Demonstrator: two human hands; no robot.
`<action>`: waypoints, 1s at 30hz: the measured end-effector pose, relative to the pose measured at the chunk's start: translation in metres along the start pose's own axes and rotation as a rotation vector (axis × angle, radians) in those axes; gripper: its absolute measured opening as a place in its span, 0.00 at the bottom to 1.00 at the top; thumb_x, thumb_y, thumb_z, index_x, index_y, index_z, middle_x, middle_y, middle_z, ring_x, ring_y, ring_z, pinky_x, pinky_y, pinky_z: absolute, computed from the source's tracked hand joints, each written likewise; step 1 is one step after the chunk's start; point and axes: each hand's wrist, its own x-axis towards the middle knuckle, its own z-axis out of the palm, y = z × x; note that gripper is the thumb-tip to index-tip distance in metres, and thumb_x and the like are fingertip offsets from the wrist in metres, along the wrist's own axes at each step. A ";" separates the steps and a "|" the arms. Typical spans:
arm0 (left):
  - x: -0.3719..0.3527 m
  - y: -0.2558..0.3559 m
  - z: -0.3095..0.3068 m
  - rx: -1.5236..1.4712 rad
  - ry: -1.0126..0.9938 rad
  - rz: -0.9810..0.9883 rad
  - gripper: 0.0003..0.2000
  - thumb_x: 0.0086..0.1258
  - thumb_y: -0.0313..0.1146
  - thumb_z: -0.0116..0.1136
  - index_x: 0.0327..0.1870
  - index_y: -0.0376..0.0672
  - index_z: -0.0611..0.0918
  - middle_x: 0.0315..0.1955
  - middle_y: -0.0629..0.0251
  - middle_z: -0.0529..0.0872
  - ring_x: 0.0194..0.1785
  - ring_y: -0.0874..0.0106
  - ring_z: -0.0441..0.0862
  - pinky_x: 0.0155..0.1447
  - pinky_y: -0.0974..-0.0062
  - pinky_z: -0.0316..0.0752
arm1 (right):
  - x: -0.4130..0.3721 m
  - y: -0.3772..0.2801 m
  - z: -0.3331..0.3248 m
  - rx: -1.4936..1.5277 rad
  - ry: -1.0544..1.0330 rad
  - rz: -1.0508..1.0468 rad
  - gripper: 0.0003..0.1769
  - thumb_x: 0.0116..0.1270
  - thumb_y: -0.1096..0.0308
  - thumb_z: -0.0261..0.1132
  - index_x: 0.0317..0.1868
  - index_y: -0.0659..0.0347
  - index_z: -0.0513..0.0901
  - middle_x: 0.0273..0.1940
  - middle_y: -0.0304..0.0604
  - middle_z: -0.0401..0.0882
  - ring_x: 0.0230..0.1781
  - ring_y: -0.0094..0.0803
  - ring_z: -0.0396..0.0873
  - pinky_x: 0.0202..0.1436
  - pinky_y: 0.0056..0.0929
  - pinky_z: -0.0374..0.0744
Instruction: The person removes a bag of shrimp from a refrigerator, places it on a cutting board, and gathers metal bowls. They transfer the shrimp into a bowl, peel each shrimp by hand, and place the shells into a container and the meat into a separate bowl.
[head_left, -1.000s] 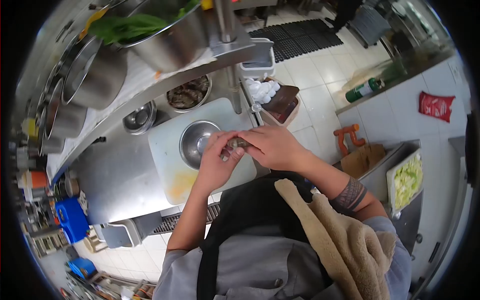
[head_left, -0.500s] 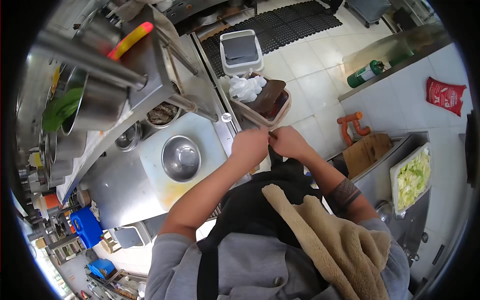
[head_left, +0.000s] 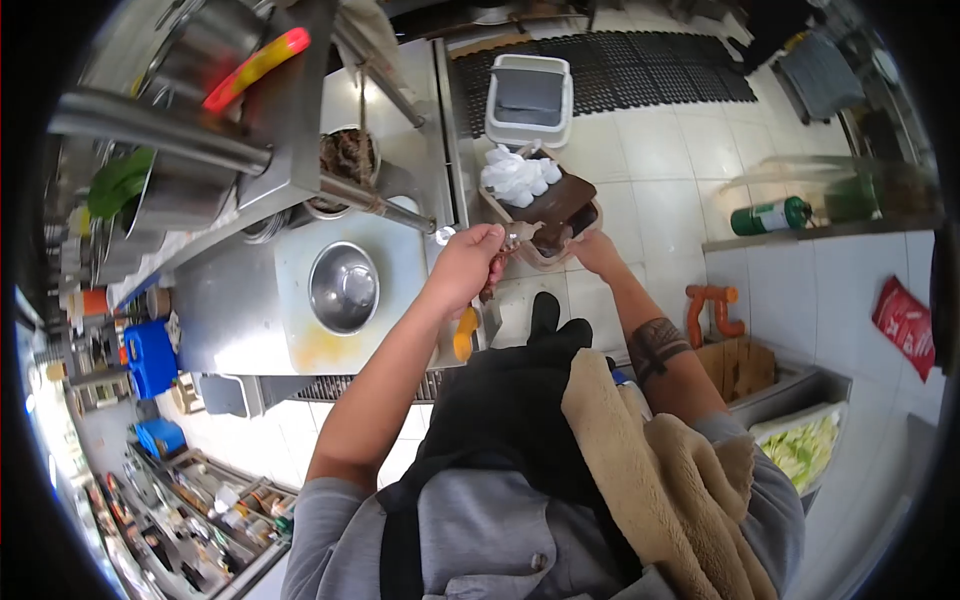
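My left hand [head_left: 462, 268] is closed beside the counter's edge, thumb and finger pinching a pale, partly see-through piece; I cannot tell what it is. Brown bits show beneath its fingers. Just below it, an orange-yellow object [head_left: 464, 334] hangs by the counter's edge. My right hand [head_left: 598, 252] reaches over the near side of a waste bin [head_left: 545, 262], its fingertips at a dark brown piece and partly hidden. The bin has a brown lid [head_left: 560, 202] and white crumpled plastic [head_left: 518, 176] on top.
To the left, a steel bowl [head_left: 344, 288] stands on a white cutting board [head_left: 290, 268]. A steel shelf [head_left: 290, 150] with pots overhangs the counter. Behind the bin is a second, grey-lidded bin [head_left: 528, 96]. At right sit cut greens [head_left: 800, 446] and an orange pipe [head_left: 716, 310].
My hands were together in front of me; now they are apart, the left nearer the counter and the right over the bin. The view has shifted.
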 end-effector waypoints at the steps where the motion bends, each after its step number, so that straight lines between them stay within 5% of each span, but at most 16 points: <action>1: -0.012 0.009 0.008 -0.179 0.020 -0.037 0.15 0.88 0.43 0.49 0.38 0.45 0.75 0.23 0.75 0.71 0.24 0.79 0.66 0.28 0.76 0.65 | 0.012 -0.011 -0.002 -0.257 0.029 -0.117 0.24 0.71 0.53 0.71 0.45 0.71 0.87 0.40 0.53 0.90 0.40 0.40 0.90 0.46 0.38 0.86; 2: -0.016 0.008 0.005 -0.183 0.029 -0.027 0.15 0.88 0.43 0.49 0.38 0.45 0.75 0.23 0.75 0.71 0.24 0.79 0.66 0.28 0.76 0.65 | 0.005 -0.030 -0.012 -0.261 0.028 -0.130 0.24 0.71 0.53 0.71 0.45 0.71 0.87 0.40 0.53 0.90 0.40 0.40 0.90 0.46 0.38 0.86; 4: -0.019 0.007 0.000 -0.415 0.002 -0.121 0.14 0.87 0.44 0.51 0.39 0.45 0.74 0.23 0.74 0.71 0.23 0.78 0.66 0.28 0.76 0.64 | -0.035 -0.097 -0.057 0.567 -0.337 -0.092 0.18 0.73 0.60 0.71 0.52 0.67 0.87 0.38 0.42 0.89 0.36 0.24 0.87 0.38 0.27 0.84; 6: -0.021 0.007 -0.003 -0.431 -0.022 -0.147 0.15 0.87 0.44 0.51 0.38 0.46 0.74 0.23 0.74 0.71 0.23 0.78 0.65 0.27 0.76 0.62 | -0.076 -0.146 -0.082 0.838 -0.493 -0.234 0.18 0.74 0.68 0.70 0.62 0.60 0.85 0.37 0.37 0.87 0.32 0.20 0.83 0.33 0.25 0.79; 10: -0.026 0.013 0.005 -0.384 -0.113 -0.207 0.16 0.87 0.47 0.51 0.38 0.47 0.74 0.22 0.74 0.70 0.22 0.78 0.63 0.25 0.75 0.60 | -0.105 -0.179 -0.076 0.629 -0.501 -0.378 0.21 0.71 0.72 0.72 0.63 0.61 0.83 0.34 0.34 0.84 0.30 0.17 0.79 0.31 0.21 0.75; 14: -0.043 0.031 0.017 -0.211 -0.117 -0.185 0.21 0.85 0.52 0.52 0.33 0.47 0.73 0.19 0.76 0.66 0.19 0.80 0.58 0.22 0.77 0.56 | -0.113 -0.171 -0.058 0.628 -0.266 -0.406 0.19 0.70 0.74 0.72 0.61 0.63 0.84 0.28 0.32 0.81 0.22 0.14 0.71 0.25 0.19 0.68; 16: -0.046 0.030 0.021 -0.182 -0.138 -0.171 0.21 0.85 0.53 0.52 0.33 0.47 0.73 0.19 0.76 0.66 0.19 0.80 0.58 0.22 0.77 0.55 | -0.124 -0.170 -0.059 0.979 -0.347 -0.317 0.17 0.68 0.69 0.73 0.56 0.62 0.87 0.26 0.29 0.80 0.19 0.13 0.68 0.21 0.20 0.65; 22: -0.042 0.022 0.033 -0.139 -0.220 -0.153 0.21 0.86 0.54 0.50 0.34 0.47 0.76 0.19 0.76 0.65 0.18 0.79 0.58 0.22 0.75 0.55 | -0.150 -0.169 -0.081 0.683 -0.192 -0.380 0.14 0.69 0.73 0.70 0.54 0.63 0.86 0.28 0.32 0.83 0.20 0.11 0.70 0.22 0.19 0.66; 26: -0.049 0.015 0.045 0.059 -0.230 -0.119 0.24 0.87 0.56 0.46 0.35 0.45 0.77 0.19 0.74 0.67 0.18 0.78 0.60 0.21 0.74 0.56 | -0.164 -0.164 -0.067 0.826 -0.090 -0.375 0.11 0.69 0.71 0.68 0.50 0.63 0.87 0.27 0.33 0.83 0.20 0.12 0.72 0.22 0.19 0.66; 28: -0.042 -0.003 0.049 0.211 -0.114 0.121 0.25 0.87 0.56 0.43 0.36 0.44 0.77 0.19 0.73 0.67 0.18 0.78 0.61 0.22 0.74 0.56 | -0.167 -0.165 -0.059 0.852 -0.034 -0.378 0.08 0.70 0.72 0.66 0.47 0.63 0.86 0.28 0.33 0.83 0.21 0.13 0.72 0.22 0.18 0.66; 30: -0.037 -0.010 0.048 0.245 -0.096 0.156 0.26 0.88 0.56 0.41 0.36 0.43 0.77 0.19 0.73 0.67 0.18 0.78 0.62 0.22 0.73 0.58 | -0.168 -0.165 -0.050 0.963 0.012 -0.381 0.05 0.72 0.72 0.64 0.44 0.63 0.85 0.27 0.33 0.82 0.22 0.13 0.73 0.24 0.18 0.68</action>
